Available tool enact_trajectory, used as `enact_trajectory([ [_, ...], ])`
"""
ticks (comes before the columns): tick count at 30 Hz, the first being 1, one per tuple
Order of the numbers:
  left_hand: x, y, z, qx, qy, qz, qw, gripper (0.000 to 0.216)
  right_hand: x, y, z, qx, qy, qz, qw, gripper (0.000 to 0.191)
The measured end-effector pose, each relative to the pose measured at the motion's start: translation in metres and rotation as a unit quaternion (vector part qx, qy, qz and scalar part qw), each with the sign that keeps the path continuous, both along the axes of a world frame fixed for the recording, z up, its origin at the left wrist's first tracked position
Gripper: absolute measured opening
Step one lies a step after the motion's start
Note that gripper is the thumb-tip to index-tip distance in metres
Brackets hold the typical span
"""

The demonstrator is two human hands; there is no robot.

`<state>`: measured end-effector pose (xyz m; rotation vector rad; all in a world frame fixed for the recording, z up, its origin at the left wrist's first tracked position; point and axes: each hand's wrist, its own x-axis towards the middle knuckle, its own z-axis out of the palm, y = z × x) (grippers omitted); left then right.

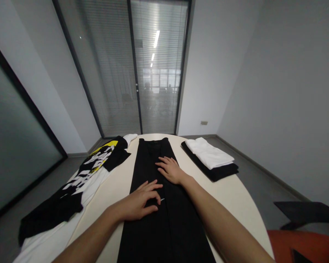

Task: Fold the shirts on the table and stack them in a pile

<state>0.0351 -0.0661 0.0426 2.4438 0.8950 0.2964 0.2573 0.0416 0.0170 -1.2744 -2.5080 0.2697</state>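
Observation:
A long black garment (pixel 153 233) lies flat down the middle of the table, its sides turned inward toward a central line. Its exact kind I cannot tell. A small white mark shows on it near my left thumb. My left hand (pixel 139 201) rests on the left part of the cloth, fingers loosely spread and a little curled, holding nothing. Farther up and to the right, my right hand (pixel 170 170) lies palm down on the same garment with its fingers apart. The garment's near end runs out of view at the bottom.
On the left, a black, white and yellow printed shirt (pixel 84 175) lies over white cloth (pixel 94 186) along the rounded edge of the pale table (pixel 244 204). A folded white garment (pixel 208 153) sits on folded black cloth (pixel 216 175) at right. A red-seated chair (pixel 304 246) stands at lower right.

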Motion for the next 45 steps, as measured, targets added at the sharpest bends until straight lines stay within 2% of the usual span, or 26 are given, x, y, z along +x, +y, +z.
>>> enact_trajectory([
  [3,-0.002,0.001,-0.004,0.016,-0.011,0.012,1.0,0.028,-0.004,-0.001,0.001,0.017,0.013,0.02,1.0,0.043],
  [8,-0.004,0.001,-0.006,0.038,-0.009,0.012,0.999,0.036,-0.003,0.0,0.003,0.034,0.037,0.059,0.997,0.037],
  [13,-0.004,0.005,-0.007,0.072,0.022,0.026,0.997,0.064,0.004,0.008,0.004,0.045,0.025,0.042,0.998,0.038],
  [19,-0.002,0.013,-0.011,0.18,0.018,0.071,0.981,0.052,0.008,0.009,0.001,0.033,0.012,0.027,0.999,0.044],
  [25,0.002,0.016,-0.013,0.223,0.062,0.134,0.964,0.04,0.008,0.006,0.003,0.011,-0.021,0.001,1.0,0.045],
  [27,0.002,0.016,-0.011,0.227,0.054,0.12,0.965,0.034,0.007,0.006,0.001,0.006,-0.026,-0.008,1.0,0.047],
  [33,0.008,0.003,0.0,0.172,0.008,-0.036,0.984,0.028,0.007,0.007,-0.001,0.013,-0.021,-0.021,0.999,0.044],
  [38,0.018,-0.001,-0.003,0.172,0.023,-0.053,0.983,0.029,0.011,0.008,0.001,0.022,0.008,-0.019,1.0,0.043],
  [45,0.029,0.0,-0.01,0.24,0.042,-0.084,0.966,0.024,0.009,0.008,0.001,0.031,0.007,-0.018,0.999,0.035],
])
